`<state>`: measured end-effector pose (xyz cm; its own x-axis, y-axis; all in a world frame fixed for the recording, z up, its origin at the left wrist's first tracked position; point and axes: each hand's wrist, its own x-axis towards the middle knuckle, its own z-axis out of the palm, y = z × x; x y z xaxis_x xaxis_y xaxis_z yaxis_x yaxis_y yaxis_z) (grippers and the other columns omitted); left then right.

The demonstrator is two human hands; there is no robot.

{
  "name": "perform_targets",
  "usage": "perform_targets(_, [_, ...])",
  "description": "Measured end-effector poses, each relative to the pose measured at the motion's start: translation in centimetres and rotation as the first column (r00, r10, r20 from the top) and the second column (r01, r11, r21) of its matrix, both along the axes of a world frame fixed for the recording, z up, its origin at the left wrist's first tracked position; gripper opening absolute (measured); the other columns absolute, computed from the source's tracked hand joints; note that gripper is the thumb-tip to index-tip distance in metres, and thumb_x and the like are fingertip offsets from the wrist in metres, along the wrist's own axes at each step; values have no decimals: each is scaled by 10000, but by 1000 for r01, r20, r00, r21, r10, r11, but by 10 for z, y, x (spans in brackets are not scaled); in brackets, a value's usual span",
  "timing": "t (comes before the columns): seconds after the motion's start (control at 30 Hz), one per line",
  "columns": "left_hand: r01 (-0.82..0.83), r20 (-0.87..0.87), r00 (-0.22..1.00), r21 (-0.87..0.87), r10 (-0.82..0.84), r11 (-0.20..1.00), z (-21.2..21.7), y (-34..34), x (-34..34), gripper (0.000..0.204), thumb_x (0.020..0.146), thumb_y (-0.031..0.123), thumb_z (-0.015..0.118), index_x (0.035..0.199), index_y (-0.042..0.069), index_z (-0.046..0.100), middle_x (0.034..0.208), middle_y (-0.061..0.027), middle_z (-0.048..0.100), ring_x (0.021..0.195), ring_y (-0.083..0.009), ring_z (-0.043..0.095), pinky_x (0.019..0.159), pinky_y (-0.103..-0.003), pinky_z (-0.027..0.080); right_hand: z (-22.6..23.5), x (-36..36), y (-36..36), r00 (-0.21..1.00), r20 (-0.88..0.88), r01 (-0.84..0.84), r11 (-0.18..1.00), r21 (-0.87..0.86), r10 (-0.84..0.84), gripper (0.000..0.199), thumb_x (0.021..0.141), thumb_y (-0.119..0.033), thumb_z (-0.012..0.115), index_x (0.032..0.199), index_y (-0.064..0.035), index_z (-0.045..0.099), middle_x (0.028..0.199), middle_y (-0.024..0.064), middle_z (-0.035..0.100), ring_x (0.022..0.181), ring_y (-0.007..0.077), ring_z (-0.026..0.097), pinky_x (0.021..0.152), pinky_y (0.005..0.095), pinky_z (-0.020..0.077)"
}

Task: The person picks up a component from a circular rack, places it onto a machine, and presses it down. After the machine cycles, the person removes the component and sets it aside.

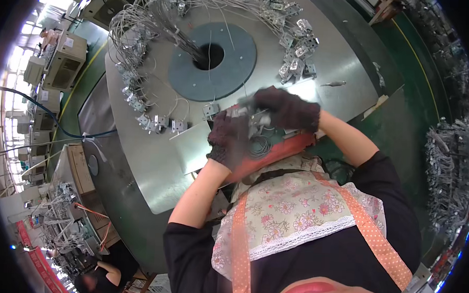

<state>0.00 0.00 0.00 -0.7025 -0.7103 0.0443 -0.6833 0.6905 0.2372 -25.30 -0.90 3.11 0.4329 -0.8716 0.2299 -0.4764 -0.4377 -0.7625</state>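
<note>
My left hand, in a dark maroon knitted glove, bends its fingers over small silvery metal parts at the table's near edge. Reaching in from the right, my right hand wears the same kind of glove and closes over the far side of these parts. Motion blurs the fingertips, so what each hand grips cannot be made out. Below the hands lies a coil of thin grey cable inside a red tray or bag at my lap. A single small metal box sits just beyond my left hand.
On the steel table, a grey disc surrounds a dark hole with cables running into it. Cabled metal boxes ring the far side. A pen-like tool lies at right. Hanging cable bundles stand rightward; another person works lower left.
</note>
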Motion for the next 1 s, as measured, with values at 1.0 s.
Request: perform_targets(1.0, [-104, 13, 994, -151, 107, 983, -7, 11, -9, 485, 981, 340, 528, 1341, 19, 582, 1218, -198, 689, 1245, -338, 601, 1173, -489, 340, 69, -92, 59, 807, 503, 167, 936, 310, -310, 681, 868, 48, 586, 1524, -7, 412, 1144, 115, 662, 909, 155, 653, 761, 295, 550])
